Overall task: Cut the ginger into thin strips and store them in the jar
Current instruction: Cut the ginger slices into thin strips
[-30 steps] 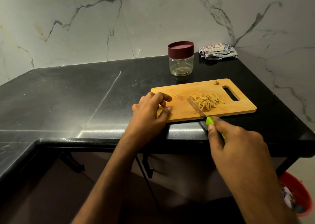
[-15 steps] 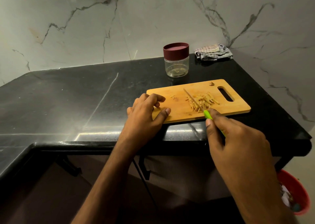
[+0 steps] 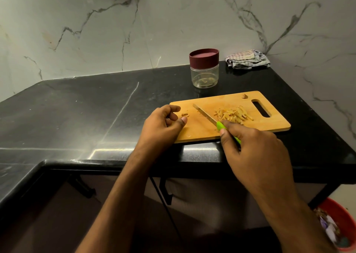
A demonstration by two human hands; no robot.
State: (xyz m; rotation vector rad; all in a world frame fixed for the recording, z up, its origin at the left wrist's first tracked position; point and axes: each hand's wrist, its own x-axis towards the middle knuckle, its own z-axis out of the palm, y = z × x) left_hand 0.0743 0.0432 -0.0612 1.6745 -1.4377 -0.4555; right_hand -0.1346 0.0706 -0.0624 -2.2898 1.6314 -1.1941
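Two hands work at the wooden cutting board (image 3: 202, 131) on the black surface (image 3: 77, 108) — the right hand (image 3: 256, 152) grips a green-handled knife (image 3: 212, 119), blade beside the ginger strips (image 3: 233, 115); the left hand (image 3: 161, 129) rests loosely curled (holding nothing). Behind stands the lidded jar (image 3: 204, 68).

A home kitchen: a black stone tabletop (image 3: 81, 108) against marble-patterned wall tiles (image 3: 96, 31), with a wooden cutting board (image 3: 202, 133) and a folded dishcloth (image 3: 247, 59).

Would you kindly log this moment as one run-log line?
right hand: holds green-handled knife | left hand: on wooden cutting board | ginger strips: piled | maroon-lidded clear jar: closed
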